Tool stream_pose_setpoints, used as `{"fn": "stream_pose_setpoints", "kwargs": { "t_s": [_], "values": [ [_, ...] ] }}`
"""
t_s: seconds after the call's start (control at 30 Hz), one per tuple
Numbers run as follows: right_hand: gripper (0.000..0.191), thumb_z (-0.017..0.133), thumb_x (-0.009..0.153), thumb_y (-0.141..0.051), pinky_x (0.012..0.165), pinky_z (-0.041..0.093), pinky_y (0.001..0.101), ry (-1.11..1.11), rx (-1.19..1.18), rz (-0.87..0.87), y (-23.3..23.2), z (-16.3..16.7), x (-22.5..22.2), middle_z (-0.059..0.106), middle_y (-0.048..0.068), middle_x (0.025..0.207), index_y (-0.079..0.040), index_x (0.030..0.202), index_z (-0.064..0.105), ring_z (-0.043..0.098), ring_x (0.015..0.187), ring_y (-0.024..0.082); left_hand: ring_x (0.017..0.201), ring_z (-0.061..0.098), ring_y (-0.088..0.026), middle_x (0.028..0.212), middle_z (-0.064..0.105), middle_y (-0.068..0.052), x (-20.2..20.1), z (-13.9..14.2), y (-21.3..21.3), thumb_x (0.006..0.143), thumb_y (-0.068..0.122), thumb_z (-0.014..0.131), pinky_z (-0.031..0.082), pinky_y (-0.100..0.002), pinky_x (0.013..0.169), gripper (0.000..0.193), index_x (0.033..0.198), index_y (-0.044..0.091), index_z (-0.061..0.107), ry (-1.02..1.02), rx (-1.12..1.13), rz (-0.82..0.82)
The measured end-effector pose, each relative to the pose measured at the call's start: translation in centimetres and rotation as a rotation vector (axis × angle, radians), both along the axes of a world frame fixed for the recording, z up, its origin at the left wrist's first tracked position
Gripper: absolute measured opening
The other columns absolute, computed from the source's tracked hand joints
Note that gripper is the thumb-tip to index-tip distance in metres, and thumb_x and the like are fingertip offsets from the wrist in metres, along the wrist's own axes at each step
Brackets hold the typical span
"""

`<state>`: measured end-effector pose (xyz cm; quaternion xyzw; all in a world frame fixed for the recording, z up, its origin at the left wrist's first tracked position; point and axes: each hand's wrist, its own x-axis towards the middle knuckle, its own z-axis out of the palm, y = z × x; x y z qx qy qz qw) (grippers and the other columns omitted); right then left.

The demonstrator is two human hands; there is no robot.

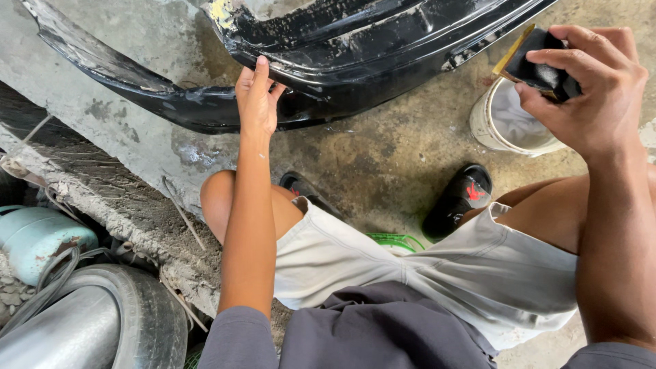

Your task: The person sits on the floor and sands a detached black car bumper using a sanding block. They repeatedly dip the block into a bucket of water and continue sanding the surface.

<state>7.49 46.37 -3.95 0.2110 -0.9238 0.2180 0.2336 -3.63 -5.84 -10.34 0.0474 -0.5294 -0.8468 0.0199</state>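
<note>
Bumper (328,61), black and spattered, lies on the concrete floor (383,157) in front of my knees. My left hand (256,99) rests flat on its edge, fingers straight, gripping nothing. My right hand (591,85) is closed around a dark sanding block (536,65), held above a white bucket (502,123) near my black shoe (461,198).
</note>
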Motion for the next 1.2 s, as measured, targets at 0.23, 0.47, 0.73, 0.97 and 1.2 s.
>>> {"fn": "stream_pose_setpoints", "kwargs": {
  "t_s": [0.23, 0.47, 0.73, 0.97, 1.2],
  "values": [
    [0.033, 0.083, 0.091, -0.009, 0.105, 0.051, 0.0314, 0.002, 0.001, 0.007, -0.2, 0.4, -0.3, 0.066, 0.007, 0.139, -0.011, 0.122, 0.074, 0.058, 0.119, 0.023, 0.086, 0.065, -0.008, 0.104, 0.073, -0.003, 0.2, 0.0, 0.8, 0.099, 0.001, 0.071, 0.053, -0.026, 0.073, 0.017, 0.115, 0.003, 0.068, -0.009, -0.311, 0.118],
    [0.031, 0.083, 0.092, -0.011, 0.104, 0.051, 0.0318, -0.031, 0.011, -0.001, 0.4, -0.5, -0.4, 0.068, 0.007, 0.137, -0.011, 0.121, 0.073, 0.059, 0.117, 0.024, 0.086, 0.063, -0.007, 0.102, 0.071, -0.003, -0.2, -1.5, 2.1, 0.095, -0.006, 0.071, 0.050, -0.024, 0.074, 0.020, 0.115, -0.001, 0.067, 0.115, -0.267, 0.245],
    [0.043, 0.084, 0.081, -0.044, 0.066, 0.057, 0.0414, -1.020, 0.045, -0.320, 5.7, -11.2, -9.3, 0.078, 0.011, 0.092, -0.018, 0.114, 0.080, 0.071, 0.073, 0.026, 0.073, 0.050, -0.004, 0.088, 0.060, 0.001, 0.2, -2.6, 2.7, 0.097, -0.006, 0.072, 0.041, -0.024, 0.063, 0.019, 0.114, -0.003, 0.067, 0.103, -0.289, 0.322],
    [0.042, 0.082, 0.096, -0.037, 0.061, 0.048, 0.0396, -1.017, -0.713, -0.689, 1.8, -20.2, -4.0, 0.068, 0.009, 0.087, 0.003, 0.104, 0.074, 0.061, 0.071, 0.020, 0.081, 0.056, -0.006, 0.100, 0.068, -0.002, 2.8, -0.8, 2.6, 0.097, -0.006, 0.071, 0.045, -0.024, 0.070, 0.023, 0.118, -0.004, 0.065, 0.039, -0.216, 0.245],
    [0.056, 0.079, 0.089, -0.042, 0.074, 0.051, 0.0474, -1.128, -0.212, -0.837, -1.2, -21.9, -2.3, 0.070, 0.025, 0.100, 0.002, 0.120, 0.064, 0.066, 0.084, 0.040, 0.101, 0.064, -0.010, 0.114, 0.070, -0.004, 4.8, 0.4, 3.2, 0.094, -0.008, 0.070, 0.052, -0.026, 0.090, 0.030, 0.123, -0.003, 0.064, 0.014, -0.277, 0.300]
  ]
}}
